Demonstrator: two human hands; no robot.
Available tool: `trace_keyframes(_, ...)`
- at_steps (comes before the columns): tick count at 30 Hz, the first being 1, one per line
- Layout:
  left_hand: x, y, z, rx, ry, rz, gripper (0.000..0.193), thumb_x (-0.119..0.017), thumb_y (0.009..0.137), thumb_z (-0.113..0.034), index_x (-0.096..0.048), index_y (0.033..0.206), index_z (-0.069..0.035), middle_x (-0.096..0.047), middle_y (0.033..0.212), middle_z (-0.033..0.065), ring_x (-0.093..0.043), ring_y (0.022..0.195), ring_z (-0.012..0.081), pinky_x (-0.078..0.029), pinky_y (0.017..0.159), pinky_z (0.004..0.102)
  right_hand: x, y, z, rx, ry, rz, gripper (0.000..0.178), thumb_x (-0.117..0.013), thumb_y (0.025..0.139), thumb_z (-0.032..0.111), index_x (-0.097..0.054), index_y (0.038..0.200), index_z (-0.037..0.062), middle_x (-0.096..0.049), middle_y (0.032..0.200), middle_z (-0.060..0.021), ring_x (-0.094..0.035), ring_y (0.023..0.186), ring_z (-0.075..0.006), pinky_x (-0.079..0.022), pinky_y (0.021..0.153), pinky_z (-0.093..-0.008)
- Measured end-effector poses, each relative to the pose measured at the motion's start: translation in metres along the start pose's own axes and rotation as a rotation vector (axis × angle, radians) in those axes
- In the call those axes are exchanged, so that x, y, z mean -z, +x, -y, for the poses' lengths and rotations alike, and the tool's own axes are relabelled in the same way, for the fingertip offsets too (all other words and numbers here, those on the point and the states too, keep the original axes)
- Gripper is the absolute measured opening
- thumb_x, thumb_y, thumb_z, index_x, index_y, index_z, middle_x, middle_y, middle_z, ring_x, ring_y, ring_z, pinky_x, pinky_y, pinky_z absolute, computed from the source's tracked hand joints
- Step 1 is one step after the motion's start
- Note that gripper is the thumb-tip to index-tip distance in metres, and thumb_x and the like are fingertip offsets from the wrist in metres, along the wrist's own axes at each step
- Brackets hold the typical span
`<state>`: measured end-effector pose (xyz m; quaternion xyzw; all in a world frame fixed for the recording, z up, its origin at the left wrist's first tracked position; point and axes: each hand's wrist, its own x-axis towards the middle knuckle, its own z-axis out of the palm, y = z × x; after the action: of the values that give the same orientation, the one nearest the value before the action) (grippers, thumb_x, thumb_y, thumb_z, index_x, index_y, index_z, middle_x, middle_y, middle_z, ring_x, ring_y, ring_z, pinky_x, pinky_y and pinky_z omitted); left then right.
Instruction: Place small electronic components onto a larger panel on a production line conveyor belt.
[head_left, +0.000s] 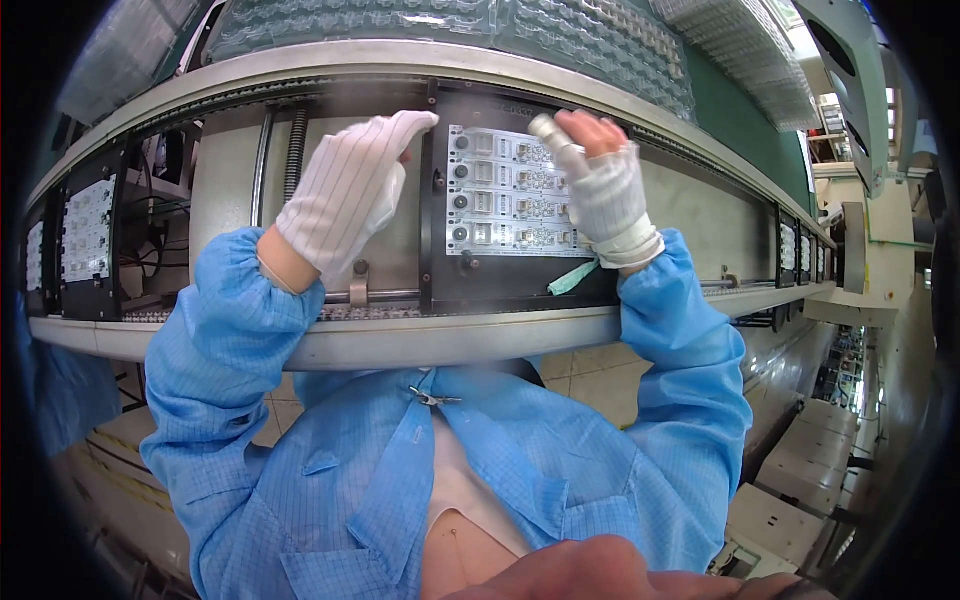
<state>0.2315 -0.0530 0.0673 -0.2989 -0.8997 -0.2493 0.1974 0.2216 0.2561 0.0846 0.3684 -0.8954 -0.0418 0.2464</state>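
- A blue smock [330, 500] with a fine grid weave is filling the near side, its puffed sleeves gathering at the wrists.
- A smooth, pale front rail [450, 342] is running between smock and work, bowing in the wide view.
- A pale green strip [572, 278] is lying slantwise below the right wrist, over the carrier's near right part.
- The flat black carrier [470, 290] is spanning the rails, its dark border framing the board on the near and left sides.
- The circuit board panel [510, 190] is sitting on this carrier between the hands, showing glossy white rows with round black parts on the left, square clear-looking pieces beside them and small silvery components; the right hand is hiding part of its right edge.
- The left hand [350, 190], in a white striped glove, is reaching to the carrier's far left edge, fingers lying together; contact and grip I cannot tell.
- The right hand [600, 180] is hovering over the panel's right side, a white-covered digit pointing out beside bare, bending fingertips; whether they are gripping anything I cannot tell.
- Gray plate [700, 210] is stretching rightward from the carrier, leaving room sideways.
- Beyond the far rail [400, 57], clear, bumpy plastic trays [600, 60] are covering a green surface [725, 130].
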Motion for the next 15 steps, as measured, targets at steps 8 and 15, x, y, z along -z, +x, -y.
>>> trace_keyframes(8,-0.001,-0.004,-0.016,0.221,-0.613,0.146,0.047,-0.053,0.085,0.006,-0.057,0.13,-0.005,-0.068,0.093,0.0153,-0.07,0.084,0.0275,-0.058,0.08,0.0361,0.024,0.031,-0.002,-0.222,0.107,-0.281,0.073,-0.056,0.07,-0.011,-0.06,0.139,0.0128,-0.058,0.13,-0.0117,-0.056,0.115,-0.0301,-0.046,0.099,-0.0387)
trace_keyframes(15,-0.018,0.0,-0.021,0.24,-0.795,0.151,0.037,-0.053,0.085,0.003,-0.062,0.121,-0.005,-0.072,0.1,0.0178,-0.071,0.092,0.0325,-0.057,0.083,0.0401,-0.012,0.042,0.048,0.018,0.063,-0.211,0.071,-0.059,0.068,-0.003,-0.06,0.137,0.0153,-0.055,0.131,-0.0094,-0.053,0.12,-0.0309,-0.041,0.103,-0.0447)
